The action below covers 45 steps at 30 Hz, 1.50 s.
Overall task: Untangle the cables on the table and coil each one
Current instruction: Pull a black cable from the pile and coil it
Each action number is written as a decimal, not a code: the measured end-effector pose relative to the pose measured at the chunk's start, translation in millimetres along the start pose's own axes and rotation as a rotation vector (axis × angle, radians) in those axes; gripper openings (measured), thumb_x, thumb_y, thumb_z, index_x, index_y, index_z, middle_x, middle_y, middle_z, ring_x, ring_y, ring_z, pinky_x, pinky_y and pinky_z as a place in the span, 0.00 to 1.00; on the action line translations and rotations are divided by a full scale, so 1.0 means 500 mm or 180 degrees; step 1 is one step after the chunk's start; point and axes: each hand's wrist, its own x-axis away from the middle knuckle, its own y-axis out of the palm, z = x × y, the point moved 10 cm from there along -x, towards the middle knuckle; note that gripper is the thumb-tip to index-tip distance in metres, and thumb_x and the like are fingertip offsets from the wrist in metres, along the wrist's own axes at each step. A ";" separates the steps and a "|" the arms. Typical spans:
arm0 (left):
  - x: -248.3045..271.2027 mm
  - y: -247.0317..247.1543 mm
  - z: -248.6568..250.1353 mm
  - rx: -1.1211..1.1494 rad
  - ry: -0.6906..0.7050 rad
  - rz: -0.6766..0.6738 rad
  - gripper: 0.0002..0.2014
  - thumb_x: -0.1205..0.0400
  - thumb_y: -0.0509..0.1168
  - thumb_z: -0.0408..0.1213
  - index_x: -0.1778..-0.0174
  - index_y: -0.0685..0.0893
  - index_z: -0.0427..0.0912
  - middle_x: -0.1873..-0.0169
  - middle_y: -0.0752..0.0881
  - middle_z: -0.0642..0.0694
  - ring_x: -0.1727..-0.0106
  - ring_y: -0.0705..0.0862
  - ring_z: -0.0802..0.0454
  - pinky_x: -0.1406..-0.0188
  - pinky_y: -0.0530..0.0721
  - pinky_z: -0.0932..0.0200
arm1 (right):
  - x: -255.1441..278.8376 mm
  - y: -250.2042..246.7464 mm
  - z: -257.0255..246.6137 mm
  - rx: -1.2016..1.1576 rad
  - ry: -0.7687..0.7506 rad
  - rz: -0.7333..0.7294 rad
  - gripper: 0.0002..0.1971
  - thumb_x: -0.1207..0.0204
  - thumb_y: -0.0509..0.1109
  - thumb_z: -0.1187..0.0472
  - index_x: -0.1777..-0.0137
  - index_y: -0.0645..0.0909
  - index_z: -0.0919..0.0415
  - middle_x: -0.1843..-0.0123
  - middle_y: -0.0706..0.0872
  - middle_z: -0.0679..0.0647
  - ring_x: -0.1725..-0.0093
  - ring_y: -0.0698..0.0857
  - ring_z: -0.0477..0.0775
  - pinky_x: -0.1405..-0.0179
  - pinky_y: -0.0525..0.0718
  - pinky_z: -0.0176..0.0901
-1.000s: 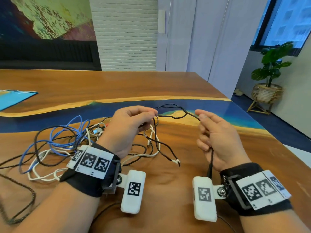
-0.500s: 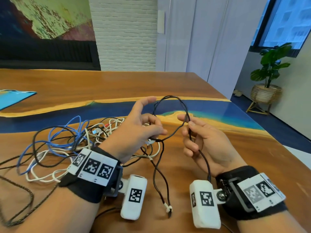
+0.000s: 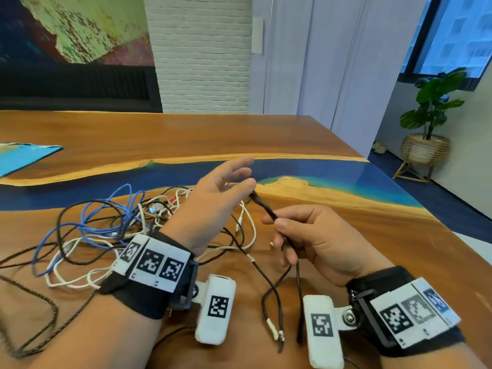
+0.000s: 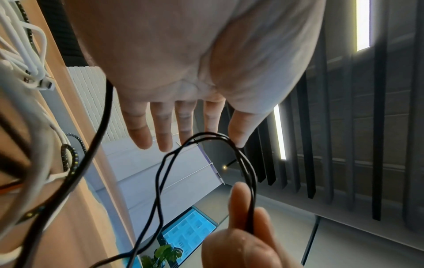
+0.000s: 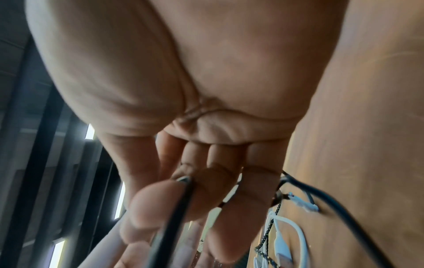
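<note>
My right hand (image 3: 316,241) pinches a thin black cable (image 3: 268,211) between thumb and forefinger, above the wooden table (image 3: 186,137). In the right wrist view the black cable (image 5: 169,226) runs out from that pinch of my right hand (image 5: 206,72). Doubled strands rise from the pinch toward my left hand (image 3: 213,203), whose fingers are straight and spread. The left wrist view shows the cable's loop (image 4: 160,181) touching the thumb tip of my left hand (image 4: 183,54). Both cable ends (image 3: 275,330) hang down between my wrists.
A tangle of cables lies on the table to the left: a blue one (image 3: 87,230), a white one (image 3: 80,282), black ones and a braided one (image 3: 50,310). A blue sheet (image 3: 21,155) lies far left. The table's right edge is near; a potted plant (image 3: 431,115) stands beyond.
My left hand has let go of the black cable and spread its fingers. The wide loop has been drawn into close doubled strands, and my right hand has moved a little lower and to the right.
</note>
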 end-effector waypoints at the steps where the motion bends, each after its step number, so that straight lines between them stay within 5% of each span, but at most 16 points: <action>1: -0.001 0.001 -0.001 -0.0038 0.0009 -0.0049 0.14 0.13 0.68 0.43 0.33 0.87 0.63 0.39 0.89 0.53 0.36 0.86 0.54 0.32 0.83 0.44 | 0.000 0.002 0.002 0.0023 0.0018 -0.0016 0.13 0.28 0.73 0.59 0.47 0.93 0.62 0.64 0.85 0.61 0.75 0.78 0.53 0.67 0.84 0.50; 4: -0.001 -0.003 0.003 -0.0215 0.0026 -0.0124 0.08 0.14 0.69 0.44 0.50 0.94 0.52 0.55 0.92 0.49 0.47 0.89 0.50 0.43 0.86 0.47 | -0.004 -0.018 0.001 -0.0023 -0.0035 0.0316 0.10 0.24 0.73 0.62 0.47 0.93 0.62 0.62 0.87 0.61 0.73 0.80 0.54 0.66 0.84 0.50; 7: -0.002 -0.008 0.002 -0.0346 0.0029 -0.0095 0.14 0.16 0.71 0.43 0.66 0.89 0.41 0.70 0.86 0.44 0.65 0.83 0.50 0.58 0.83 0.54 | -0.007 -0.067 -0.001 -0.0225 -0.0082 0.0948 0.07 0.19 0.71 0.67 0.48 0.91 0.62 0.57 0.91 0.61 0.69 0.87 0.54 0.65 0.88 0.48; 11: -0.002 -0.015 -0.009 -0.0026 -0.0205 0.0158 0.13 0.08 0.61 0.43 0.57 0.79 0.42 0.65 0.92 0.43 0.68 0.87 0.47 0.62 0.81 0.52 | -0.004 -0.089 -0.004 -0.0248 -0.0165 0.1296 0.08 0.16 0.68 0.67 0.48 0.90 0.61 0.55 0.93 0.59 0.61 0.91 0.57 0.57 0.89 0.51; 15: -0.003 -0.081 0.004 0.0953 -0.0087 0.0912 0.15 0.05 0.50 0.43 0.56 0.73 0.45 0.61 0.93 0.43 0.54 0.92 0.39 0.52 0.82 0.46 | 0.008 -0.135 -0.005 -0.0499 -0.0164 0.1780 0.08 0.12 0.64 0.63 0.44 0.86 0.60 0.59 0.91 0.54 0.64 0.91 0.54 0.55 0.90 0.53; 18: -0.001 -0.105 0.016 0.1483 0.0108 0.1042 0.18 0.06 0.51 0.44 0.61 0.74 0.45 0.75 0.76 0.47 0.64 0.87 0.44 0.53 0.81 0.47 | 0.010 -0.153 0.003 -0.0546 -0.0113 0.1964 0.09 0.10 0.61 0.62 0.43 0.83 0.58 0.64 0.86 0.52 0.74 0.82 0.49 0.64 0.88 0.50; 21: -0.001 -0.096 0.022 0.1245 0.0144 0.0887 0.17 0.07 0.56 0.45 0.61 0.78 0.43 0.76 0.61 0.48 0.75 0.73 0.49 0.62 0.80 0.54 | 0.011 -0.161 0.010 -0.0608 -0.0084 0.2052 0.09 0.09 0.58 0.63 0.42 0.81 0.59 0.70 0.79 0.50 0.77 0.72 0.48 0.70 0.81 0.46; 25: -0.001 -0.110 0.035 0.1060 0.0409 0.1082 0.12 0.07 0.58 0.39 0.49 0.86 0.42 0.77 0.65 0.50 0.77 0.71 0.52 0.68 0.78 0.58 | 0.016 -0.176 0.015 -0.0954 -0.0051 0.2147 0.09 0.09 0.57 0.62 0.40 0.79 0.59 0.71 0.76 0.49 0.77 0.68 0.47 0.70 0.77 0.46; 30: -0.003 -0.111 0.040 0.1254 0.0516 0.0978 0.11 0.07 0.55 0.35 0.48 0.83 0.43 0.74 0.77 0.48 0.74 0.75 0.51 0.69 0.78 0.57 | 0.013 -0.169 0.021 -0.1175 -0.0050 0.2144 0.09 0.09 0.57 0.62 0.38 0.79 0.61 0.72 0.78 0.50 0.79 0.68 0.47 0.72 0.78 0.45; 34: -0.006 -0.076 0.042 0.0710 0.0509 0.0535 0.13 0.09 0.59 0.33 0.53 0.89 0.42 0.76 0.77 0.47 0.76 0.73 0.51 0.71 0.75 0.59 | 0.010 -0.158 0.010 -0.1216 -0.0154 0.2030 0.12 0.09 0.58 0.61 0.35 0.80 0.62 0.70 0.81 0.51 0.78 0.69 0.47 0.71 0.79 0.44; 39: -0.009 -0.073 0.026 0.0172 0.0375 0.0632 0.11 0.12 0.65 0.31 0.56 0.91 0.37 0.78 0.80 0.45 0.76 0.74 0.51 0.74 0.77 0.62 | 0.010 -0.137 -0.016 -0.1241 -0.0365 0.1715 0.12 0.09 0.58 0.62 0.37 0.83 0.61 0.70 0.79 0.52 0.79 0.67 0.47 0.74 0.77 0.42; 45: -0.009 -0.033 0.005 -0.0292 0.0072 0.0129 0.09 0.19 0.75 0.37 0.66 0.94 0.47 0.58 0.93 0.51 0.55 0.88 0.56 0.48 0.83 0.52 | 0.006 -0.063 -0.044 -0.0955 -0.0450 0.0809 0.12 0.18 0.66 0.58 0.39 0.86 0.58 0.70 0.80 0.55 0.79 0.67 0.49 0.76 0.76 0.43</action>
